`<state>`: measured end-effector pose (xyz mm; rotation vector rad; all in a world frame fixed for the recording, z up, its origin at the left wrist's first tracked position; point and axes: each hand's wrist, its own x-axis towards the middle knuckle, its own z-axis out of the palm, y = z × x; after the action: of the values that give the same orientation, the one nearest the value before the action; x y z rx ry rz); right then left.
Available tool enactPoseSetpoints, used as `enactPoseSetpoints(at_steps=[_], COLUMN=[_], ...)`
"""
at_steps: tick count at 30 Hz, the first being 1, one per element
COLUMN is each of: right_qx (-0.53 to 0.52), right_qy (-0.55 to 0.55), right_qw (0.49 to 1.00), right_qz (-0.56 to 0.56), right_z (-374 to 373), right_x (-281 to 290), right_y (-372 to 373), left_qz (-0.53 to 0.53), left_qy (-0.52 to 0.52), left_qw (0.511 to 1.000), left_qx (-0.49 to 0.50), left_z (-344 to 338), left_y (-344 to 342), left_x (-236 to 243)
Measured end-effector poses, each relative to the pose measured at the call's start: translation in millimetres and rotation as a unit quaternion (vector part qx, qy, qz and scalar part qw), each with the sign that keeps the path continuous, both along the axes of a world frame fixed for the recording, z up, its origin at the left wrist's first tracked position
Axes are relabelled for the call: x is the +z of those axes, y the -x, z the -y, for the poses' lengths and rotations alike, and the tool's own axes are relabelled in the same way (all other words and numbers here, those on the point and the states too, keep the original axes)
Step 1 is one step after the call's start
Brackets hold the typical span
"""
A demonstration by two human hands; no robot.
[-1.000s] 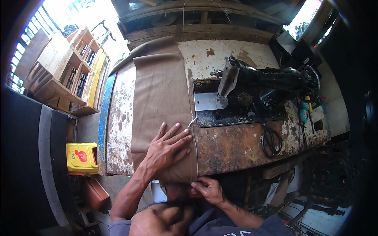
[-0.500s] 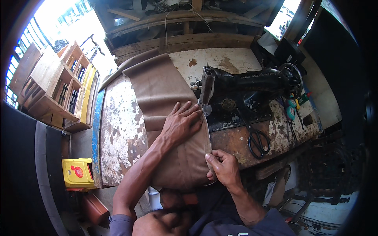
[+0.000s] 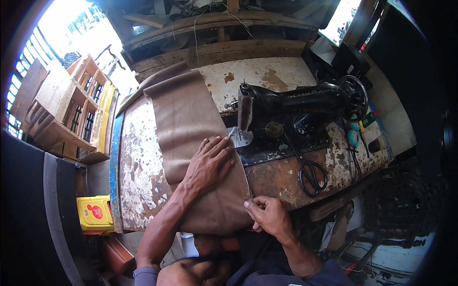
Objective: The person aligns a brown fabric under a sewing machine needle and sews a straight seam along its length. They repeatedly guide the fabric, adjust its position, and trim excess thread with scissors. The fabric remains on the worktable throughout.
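Observation:
A large brown sheet of leather-like material (image 3: pixel 183 114) runs along the table and hangs over its front edge toward my lap. My left hand (image 3: pixel 208 163) lies flat on it, fingers stretched toward the needle area of the black sewing machine (image 3: pixel 300 102). At the sheet's right edge, nearer to me, my right hand (image 3: pixel 268 213) pinches the border between thumb and fingers. A pale strip or thread line follows that edge. The machine's metal plate (image 3: pixel 241 137) shows beside my left fingertips, with the material's edge just left of it.
Black scissors (image 3: pixel 311 176) lie right of my right hand, by the machine bed. Small tools and a turquoise round item (image 3: pixel 353 137) sit at the table's right end. A worn, paint-chipped table (image 3: pixel 140 167) carries everything. Wooden shelving (image 3: pixel 71 109) and a yellow box (image 3: pixel 95 213) stand at left.
The brown sheet has shifted left and toward me, away from the needle area, with both hands moving along with it. More of the machine's metal plate now shows.

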<state>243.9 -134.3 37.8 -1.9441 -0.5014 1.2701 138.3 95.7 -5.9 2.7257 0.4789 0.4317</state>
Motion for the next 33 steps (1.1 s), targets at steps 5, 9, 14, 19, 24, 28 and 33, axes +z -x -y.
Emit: enactPoseSetpoints(at_steps=[5, 9, 14, 19, 24, 28, 33], right_qx=[0.005, 0.002, 0.008, 0.009, 0.019, 0.014, -0.029], right_qy=[0.002, 0.006, 0.013, 0.019, 0.025, 0.022, 0.010], right_qw=[1.000, 1.000, 1.000, 1.000, 0.999, 1.000, 0.999], right_qz=[0.006, -0.002, -0.001, -0.010, -0.004, -0.010, -0.022], right_z=[-0.1, -1.5, -1.4, -0.6, -1.5, -5.7, -20.5], right_x=[1.7, 1.9, 4.4, 7.0, 7.7, 7.1, 1.7], right_y=[-1.0, -1.6, -2.6, -4.2, -4.8, -6.4, -18.8], left_qz=[0.043, 0.012, 0.062, -0.003, -0.087, -0.078, -0.056], left_qy=[-0.072, -0.099, -0.076, -0.018, 0.030, 0.017, 0.001], left_qw=[0.994, 0.983, 0.986, 0.994, 0.994, 0.994, 0.994], left_qx=[-0.070, -0.153, -0.135, -0.105, -0.056, -0.074, -0.091], left_z=[-4.3, -12.9, -7.9, 0.0, 14.7, 6.1, -17.0], left_y=[3.9, 8.6, 8.5, 9.8, 21.5, 16.3, -8.2], left_x=[-7.6, -13.0, -11.3, 5.6, 11.9, 6.2, -2.4])
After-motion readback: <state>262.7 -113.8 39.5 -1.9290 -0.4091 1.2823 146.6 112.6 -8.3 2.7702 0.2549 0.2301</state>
